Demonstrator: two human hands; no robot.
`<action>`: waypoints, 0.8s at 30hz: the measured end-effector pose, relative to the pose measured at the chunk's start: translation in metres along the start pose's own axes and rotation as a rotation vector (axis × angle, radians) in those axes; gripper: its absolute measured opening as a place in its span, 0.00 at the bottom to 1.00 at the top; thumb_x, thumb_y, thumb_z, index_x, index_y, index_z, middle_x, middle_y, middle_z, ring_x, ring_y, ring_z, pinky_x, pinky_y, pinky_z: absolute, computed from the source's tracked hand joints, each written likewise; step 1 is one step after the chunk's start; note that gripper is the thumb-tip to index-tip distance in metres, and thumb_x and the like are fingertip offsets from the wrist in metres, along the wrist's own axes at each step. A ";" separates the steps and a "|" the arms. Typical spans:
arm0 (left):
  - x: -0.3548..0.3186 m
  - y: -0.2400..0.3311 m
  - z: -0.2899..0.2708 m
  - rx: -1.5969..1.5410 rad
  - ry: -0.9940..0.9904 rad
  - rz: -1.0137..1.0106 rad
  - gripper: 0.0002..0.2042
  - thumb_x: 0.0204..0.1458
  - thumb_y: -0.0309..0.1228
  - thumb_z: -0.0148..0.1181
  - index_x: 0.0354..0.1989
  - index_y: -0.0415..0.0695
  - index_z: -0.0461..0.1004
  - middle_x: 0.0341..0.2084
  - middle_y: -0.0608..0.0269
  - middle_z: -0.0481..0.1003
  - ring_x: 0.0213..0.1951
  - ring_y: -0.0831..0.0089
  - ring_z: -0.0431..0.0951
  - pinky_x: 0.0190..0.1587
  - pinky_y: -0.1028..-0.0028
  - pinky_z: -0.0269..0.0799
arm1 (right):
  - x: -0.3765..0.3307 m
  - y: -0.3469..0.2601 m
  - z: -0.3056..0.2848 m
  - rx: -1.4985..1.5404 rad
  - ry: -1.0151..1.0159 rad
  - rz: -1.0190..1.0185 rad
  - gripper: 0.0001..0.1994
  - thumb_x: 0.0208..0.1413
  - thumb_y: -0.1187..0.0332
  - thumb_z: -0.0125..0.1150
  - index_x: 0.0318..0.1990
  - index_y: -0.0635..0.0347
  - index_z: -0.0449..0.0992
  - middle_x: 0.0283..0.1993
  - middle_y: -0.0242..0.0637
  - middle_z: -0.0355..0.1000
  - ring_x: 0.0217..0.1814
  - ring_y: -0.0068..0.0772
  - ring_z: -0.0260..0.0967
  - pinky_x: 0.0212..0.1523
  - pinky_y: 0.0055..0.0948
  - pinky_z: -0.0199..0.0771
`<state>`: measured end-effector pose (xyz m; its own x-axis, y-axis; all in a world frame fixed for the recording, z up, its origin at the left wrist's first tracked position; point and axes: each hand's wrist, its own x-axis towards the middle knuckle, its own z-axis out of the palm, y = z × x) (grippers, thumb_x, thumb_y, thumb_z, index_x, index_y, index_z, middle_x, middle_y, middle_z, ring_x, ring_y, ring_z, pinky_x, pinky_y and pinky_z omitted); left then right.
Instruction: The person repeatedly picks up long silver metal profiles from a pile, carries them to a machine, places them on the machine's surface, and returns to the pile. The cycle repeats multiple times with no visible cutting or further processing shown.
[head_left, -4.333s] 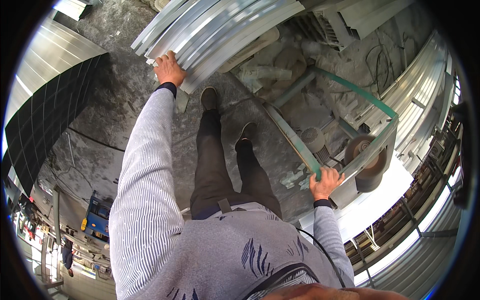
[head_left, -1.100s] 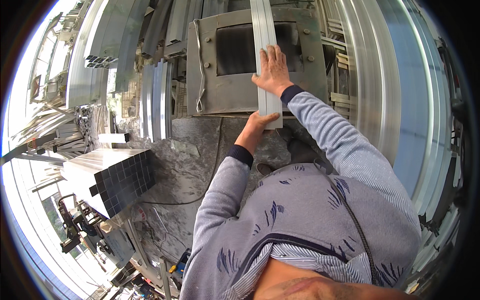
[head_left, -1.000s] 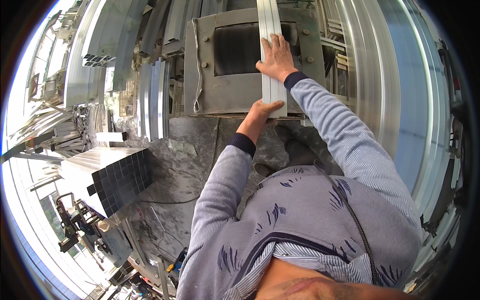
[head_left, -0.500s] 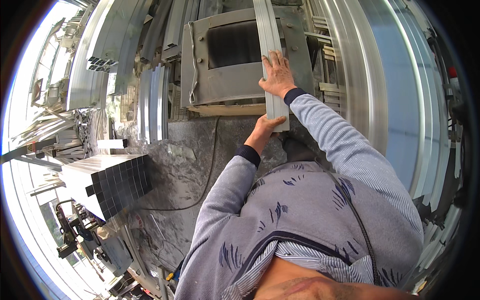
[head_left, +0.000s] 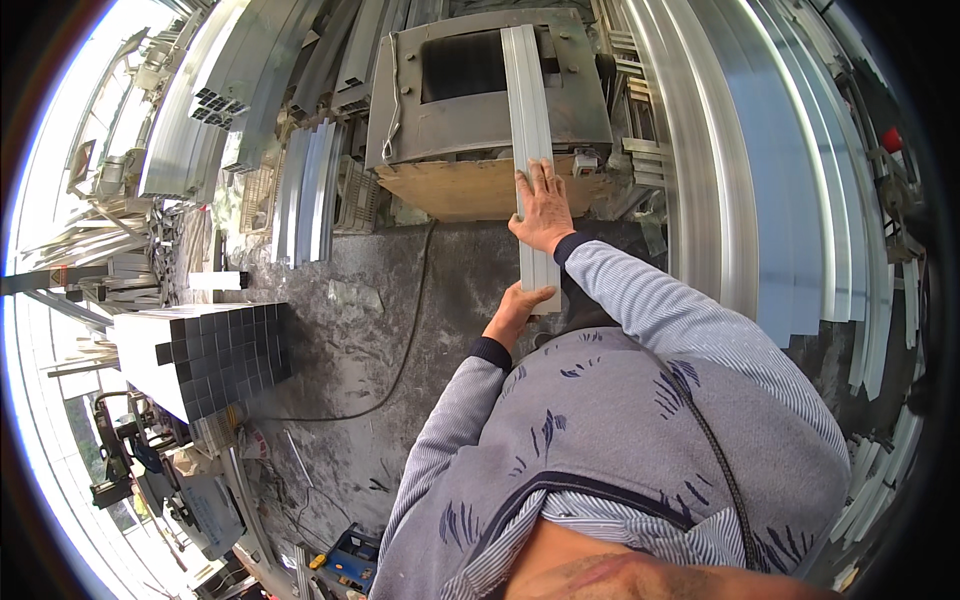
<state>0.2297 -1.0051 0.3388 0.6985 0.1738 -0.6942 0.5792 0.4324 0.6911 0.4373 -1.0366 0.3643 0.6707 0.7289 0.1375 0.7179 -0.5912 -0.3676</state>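
Observation:
A long pale grey metal profile (head_left: 525, 85) with lengthwise grooves runs from just before my body to the top of a grey metal machine (head_left: 470, 135). My left hand (head_left: 514, 312) grips its near end, thumb on top; the other fingers are hidden underneath. Farther along, my right hand (head_left: 545, 212) clasps the profile from above, its thumb at the left edge and fingers stretched forward along the top. The far part of the profile lies over the machine, beside a dark rectangular opening (head_left: 462, 68).
Long metal profiles (head_left: 710, 170) stand stacked at right, with more bundles (head_left: 230, 90) at far left. A block of square tubes (head_left: 215, 355) with dark ends is at left. A black cable (head_left: 412, 345) crosses the stained floor (head_left: 350, 340). A blue toolbox (head_left: 352, 558) sits near bottom.
Both hands and the profile have come back toward my body, away from the machine. The profile's far end now shows on the machine top, and the machine appears farther off.

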 end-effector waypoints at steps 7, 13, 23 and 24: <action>-0.038 -0.051 -0.025 -0.015 -0.008 0.018 0.25 0.59 0.46 0.79 0.58 0.44 0.81 0.43 0.66 0.85 0.40 0.75 0.83 0.39 0.72 0.74 | -0.051 -0.032 0.019 0.055 -0.006 -0.034 0.43 0.58 0.52 0.70 0.78 0.65 0.68 0.86 0.58 0.49 0.92 0.63 0.36 0.86 0.61 0.47; -0.028 -0.050 -0.037 -0.018 -0.013 0.045 0.24 0.61 0.42 0.78 0.59 0.40 0.81 0.46 0.64 0.85 0.43 0.73 0.84 0.47 0.70 0.79 | -0.045 -0.027 0.028 0.051 -0.012 -0.079 0.44 0.60 0.51 0.70 0.79 0.65 0.65 0.85 0.60 0.48 0.91 0.65 0.36 0.85 0.62 0.47; 0.097 0.139 -0.033 0.034 0.008 0.046 0.21 0.59 0.41 0.79 0.55 0.43 0.83 0.40 0.67 0.85 0.37 0.75 0.84 0.38 0.71 0.78 | 0.166 0.045 0.009 0.087 0.173 -0.084 0.43 0.50 0.54 0.74 0.74 0.62 0.70 0.81 0.59 0.54 0.88 0.66 0.44 0.83 0.60 0.53; 0.111 0.159 -0.031 0.006 0.000 0.077 0.21 0.59 0.41 0.79 0.55 0.43 0.82 0.40 0.67 0.85 0.38 0.75 0.84 0.39 0.71 0.78 | 0.189 0.053 0.006 0.067 0.180 -0.060 0.43 0.50 0.53 0.74 0.74 0.61 0.70 0.81 0.59 0.54 0.88 0.67 0.43 0.84 0.60 0.52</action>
<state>0.3860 -0.8897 0.3656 0.7410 0.2067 -0.6389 0.5264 0.4119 0.7438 0.6004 -0.9279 0.3649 0.6539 0.6850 0.3213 0.7476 -0.5197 -0.4136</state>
